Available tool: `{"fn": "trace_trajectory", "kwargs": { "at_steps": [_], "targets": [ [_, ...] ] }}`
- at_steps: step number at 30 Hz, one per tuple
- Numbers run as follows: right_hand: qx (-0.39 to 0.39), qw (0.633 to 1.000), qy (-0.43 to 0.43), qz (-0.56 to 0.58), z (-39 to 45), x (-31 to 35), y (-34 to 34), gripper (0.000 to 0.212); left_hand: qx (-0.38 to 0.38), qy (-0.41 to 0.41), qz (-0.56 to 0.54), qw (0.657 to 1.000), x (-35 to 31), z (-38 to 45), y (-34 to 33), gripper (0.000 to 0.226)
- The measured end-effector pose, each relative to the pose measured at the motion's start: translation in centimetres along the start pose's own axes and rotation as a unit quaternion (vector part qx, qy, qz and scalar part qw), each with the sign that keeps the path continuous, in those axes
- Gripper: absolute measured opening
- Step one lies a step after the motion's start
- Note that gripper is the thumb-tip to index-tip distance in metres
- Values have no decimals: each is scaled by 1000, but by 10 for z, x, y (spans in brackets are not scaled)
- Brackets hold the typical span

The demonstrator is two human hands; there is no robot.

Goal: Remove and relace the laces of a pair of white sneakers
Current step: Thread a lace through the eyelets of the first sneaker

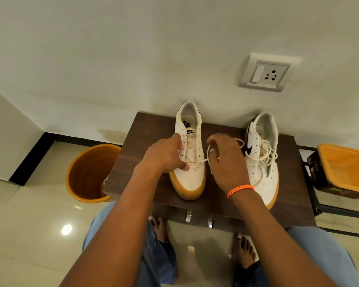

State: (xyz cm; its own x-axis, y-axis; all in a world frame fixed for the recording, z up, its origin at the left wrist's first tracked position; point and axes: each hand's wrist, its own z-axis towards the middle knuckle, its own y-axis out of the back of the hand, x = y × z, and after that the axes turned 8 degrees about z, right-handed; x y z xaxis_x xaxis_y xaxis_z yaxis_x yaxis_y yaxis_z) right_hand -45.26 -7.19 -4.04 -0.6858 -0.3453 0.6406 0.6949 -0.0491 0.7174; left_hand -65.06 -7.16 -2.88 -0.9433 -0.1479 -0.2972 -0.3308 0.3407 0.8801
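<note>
Two white sneakers with gum soles stand on a dark wooden cabinet top (145,131), toes toward me. The left sneaker (192,179) has mostly bare eyelets; one white lace (204,160) runs through its lowest eyelets. My left hand (164,156) holds this shoe's left side, thumb near the toe end of the eyelets. My right hand (226,162) sits just right of the shoe and pinches the lace, which loops over its fingers. The right sneaker (263,154) has a loose lace piled on its tongue.
An orange bucket (87,172) stands on the floor left of the cabinet. A dark box with an orange lid (340,168) sits at the right. A wall socket (265,73) is above the shoes. My bare feet and jeans are below the cabinet's front edge.
</note>
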Motion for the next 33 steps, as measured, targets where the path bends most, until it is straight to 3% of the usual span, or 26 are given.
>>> {"fn": "trace_trajectory", "kwargs": {
  "at_steps": [3,6,8,11,15,19,26,33],
  "targets": [
    [124,988,-7,-90,-3,3,-6,15,28,31,24,999,-2,-9,1,38],
    [156,978,-45,-131,-5,2,-9,28,22,43,47,998,-5,-15,0,31],
    [177,975,-83,-107,-1,4,-7,35,29,47,-22,998,-4,-19,0,31],
    [204,962,-180,20,4,5,-3,41,41,39,-214,975,-6,-26,2,32],
    [185,931,-237,206,8,22,16,45,0,27,-356,934,-18,-37,15,22],
    [153,915,-237,289,18,45,40,43,-20,26,-414,910,-28,-52,35,15],
    [128,885,-250,370,37,77,64,37,-76,14,-508,858,-44,-74,73,13],
    [78,884,-240,394,48,102,86,33,-121,-2,-523,843,-60,-91,99,11]
  ]
}}
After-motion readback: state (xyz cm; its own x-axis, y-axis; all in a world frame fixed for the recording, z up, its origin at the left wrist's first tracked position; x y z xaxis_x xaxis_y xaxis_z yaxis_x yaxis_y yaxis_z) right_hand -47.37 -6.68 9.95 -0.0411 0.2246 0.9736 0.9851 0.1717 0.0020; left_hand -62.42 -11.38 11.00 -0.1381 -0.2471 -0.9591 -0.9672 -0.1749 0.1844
